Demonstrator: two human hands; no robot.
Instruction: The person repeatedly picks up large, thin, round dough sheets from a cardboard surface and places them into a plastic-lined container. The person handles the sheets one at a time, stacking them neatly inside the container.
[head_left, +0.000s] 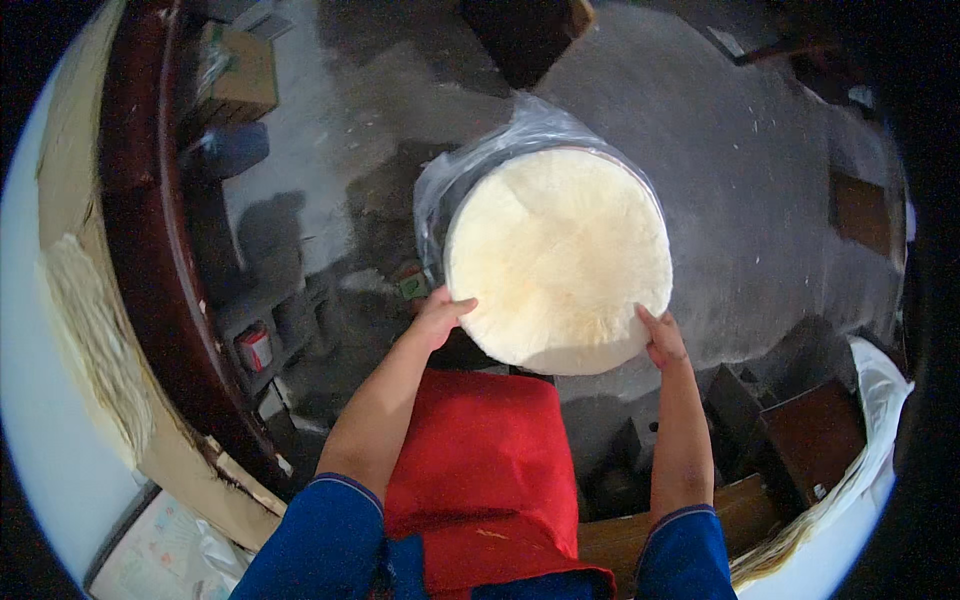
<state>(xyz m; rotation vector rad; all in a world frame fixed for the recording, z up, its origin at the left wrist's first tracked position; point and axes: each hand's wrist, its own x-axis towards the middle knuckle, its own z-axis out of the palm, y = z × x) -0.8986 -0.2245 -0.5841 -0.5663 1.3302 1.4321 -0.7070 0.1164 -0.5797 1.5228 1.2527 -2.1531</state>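
Note:
A large, round, cream-coloured disc (562, 255) is held out in front of me over the floor. Its surface is soft-looking and slightly mottled; whether it is a stack of thin flatbreads or a pad, I cannot tell. My left hand (441, 321) grips its lower left edge, thumb on top and fingers hidden beneath. At the lower right edge, my right hand (663, 339) pinches it the same way. Clear plastic film (525, 127) bunches around and behind the disc's far and left side. Below it hangs a red apron (487, 457) over my lap.
Grey concrete floor (750, 195) spreads ahead. On the left are a dark red wooden edge (142, 217), a cardboard box (241, 75) and a red-and-white packet (255, 347). Pale layered sheets (97, 352) lie beyond that edge. A brown box (814, 435) and white plastic (877, 405) are at right.

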